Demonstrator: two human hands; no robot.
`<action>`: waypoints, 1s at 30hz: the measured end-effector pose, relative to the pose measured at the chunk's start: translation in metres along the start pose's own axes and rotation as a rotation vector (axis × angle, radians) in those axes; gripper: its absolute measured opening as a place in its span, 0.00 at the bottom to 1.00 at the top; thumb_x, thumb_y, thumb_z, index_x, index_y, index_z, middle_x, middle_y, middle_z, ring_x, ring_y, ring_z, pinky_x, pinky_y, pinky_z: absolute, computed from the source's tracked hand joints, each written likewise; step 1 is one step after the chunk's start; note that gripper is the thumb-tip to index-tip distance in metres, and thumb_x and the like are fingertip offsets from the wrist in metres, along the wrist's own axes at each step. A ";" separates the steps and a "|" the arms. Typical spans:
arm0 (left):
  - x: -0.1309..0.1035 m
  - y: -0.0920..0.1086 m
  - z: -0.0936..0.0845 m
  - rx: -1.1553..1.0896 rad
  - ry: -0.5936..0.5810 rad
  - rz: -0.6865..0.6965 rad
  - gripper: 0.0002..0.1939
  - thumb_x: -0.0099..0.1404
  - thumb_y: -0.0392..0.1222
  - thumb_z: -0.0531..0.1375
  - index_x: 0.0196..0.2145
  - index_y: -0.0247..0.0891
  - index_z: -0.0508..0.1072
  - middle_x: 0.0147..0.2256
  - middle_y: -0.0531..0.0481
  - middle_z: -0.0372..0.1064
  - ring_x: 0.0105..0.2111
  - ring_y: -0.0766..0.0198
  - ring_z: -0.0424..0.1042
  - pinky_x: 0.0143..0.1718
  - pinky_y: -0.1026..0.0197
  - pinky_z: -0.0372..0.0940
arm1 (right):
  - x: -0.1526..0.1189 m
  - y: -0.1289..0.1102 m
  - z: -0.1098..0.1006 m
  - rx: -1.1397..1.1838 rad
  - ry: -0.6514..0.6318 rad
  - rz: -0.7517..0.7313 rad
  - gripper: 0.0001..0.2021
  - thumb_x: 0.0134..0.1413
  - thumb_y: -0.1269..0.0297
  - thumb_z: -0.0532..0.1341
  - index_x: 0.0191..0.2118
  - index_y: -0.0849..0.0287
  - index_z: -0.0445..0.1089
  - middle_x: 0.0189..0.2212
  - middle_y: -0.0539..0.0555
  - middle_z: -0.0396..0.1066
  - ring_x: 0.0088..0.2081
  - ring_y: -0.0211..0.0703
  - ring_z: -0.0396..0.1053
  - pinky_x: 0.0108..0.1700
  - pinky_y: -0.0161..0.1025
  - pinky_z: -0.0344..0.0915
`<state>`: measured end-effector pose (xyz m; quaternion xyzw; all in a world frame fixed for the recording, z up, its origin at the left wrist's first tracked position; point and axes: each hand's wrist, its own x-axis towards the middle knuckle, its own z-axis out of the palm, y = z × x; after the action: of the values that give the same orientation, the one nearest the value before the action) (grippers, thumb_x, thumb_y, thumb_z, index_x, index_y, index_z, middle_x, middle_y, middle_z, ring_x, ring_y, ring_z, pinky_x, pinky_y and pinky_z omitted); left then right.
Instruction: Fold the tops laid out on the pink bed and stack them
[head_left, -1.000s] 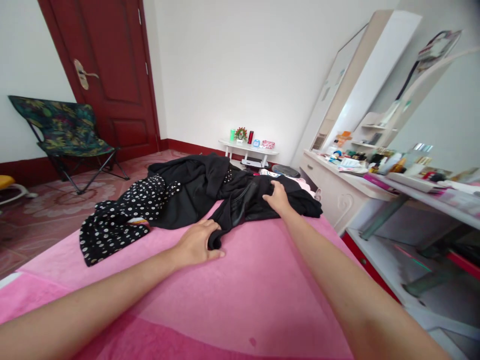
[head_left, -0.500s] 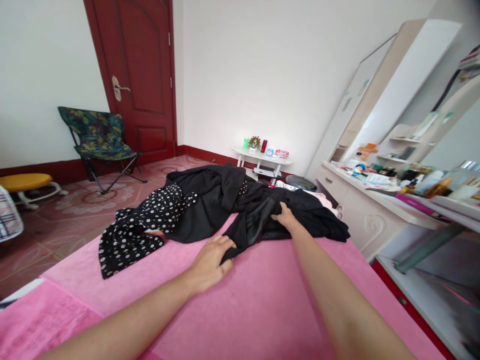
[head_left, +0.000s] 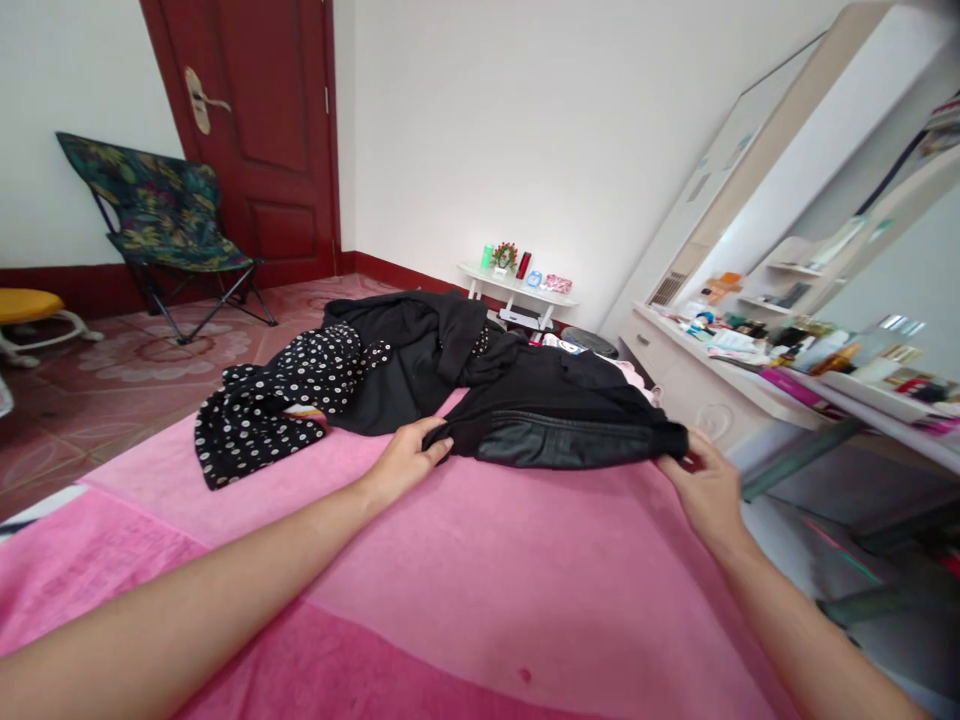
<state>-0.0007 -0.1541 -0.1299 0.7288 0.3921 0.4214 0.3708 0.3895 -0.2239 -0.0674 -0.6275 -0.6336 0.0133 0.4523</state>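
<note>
Presently, the left hand (head_left: 405, 459) and right hand (head_left: 709, 493) pinch opposite ends of a black garment (head_left: 559, 405) on the bed (head_left: 487, 540); beyond, a white pot (head_left: 501, 270) on the table (head_left: 553, 298) holds a plant (head_left: 505, 254).

The bed (head_left: 540, 560), pale pink with a deeper pink near side, is laden toward its far end; a black garment (head_left: 555, 385) with a shiny panel (head_left: 570, 440) stretches along the right; a rumpled black heap (head_left: 401, 335) lies to its left; a white-dotted black cloth (head_left: 277, 400) lies beside the heap, near the left edge; pale pink fabric (head_left: 632, 374) shows behind the garment.
</note>
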 end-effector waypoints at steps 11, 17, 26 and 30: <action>-0.004 -0.009 -0.002 0.101 0.127 0.063 0.18 0.44 0.29 0.48 0.31 0.36 0.72 0.32 0.51 0.71 0.37 0.60 0.70 0.43 0.59 0.63 | -0.087 0.024 -0.070 -0.136 -0.258 0.144 0.09 0.50 0.57 0.59 0.34 0.55 0.68 0.39 0.56 0.72 0.41 0.49 0.71 0.43 0.45 0.68; -0.008 -0.007 -0.003 0.233 0.155 0.119 0.16 0.46 0.30 0.51 0.31 0.39 0.73 0.34 0.51 0.70 0.38 0.61 0.69 0.42 0.60 0.63 | -0.087 -0.001 -0.040 -0.259 -0.160 0.031 0.25 0.50 0.56 0.60 0.55 0.51 0.60 0.56 0.57 0.60 0.53 0.51 0.64 0.47 0.45 0.67; 0.013 0.023 -0.057 0.468 -0.021 0.238 0.23 0.36 0.29 0.47 0.29 0.39 0.73 0.35 0.51 0.71 0.41 0.59 0.68 0.46 0.59 0.61 | -0.076 0.015 -0.075 -0.624 -0.307 0.116 0.12 0.36 0.73 0.51 0.28 0.52 0.68 0.28 0.51 0.72 0.33 0.50 0.72 0.34 0.42 0.64; 0.020 0.059 -0.093 0.559 -0.142 0.271 0.20 0.37 0.30 0.47 0.27 0.41 0.73 0.31 0.53 0.72 0.37 0.58 0.70 0.44 0.60 0.62 | -0.074 0.004 -0.118 -0.541 -0.225 0.099 0.07 0.36 0.70 0.53 0.24 0.49 0.63 0.23 0.49 0.70 0.29 0.50 0.70 0.32 0.43 0.62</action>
<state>-0.0626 -0.1416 -0.0378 0.8757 0.3653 0.2909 0.1233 0.4476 -0.3480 -0.0414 -0.7499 -0.6291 -0.0642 0.1944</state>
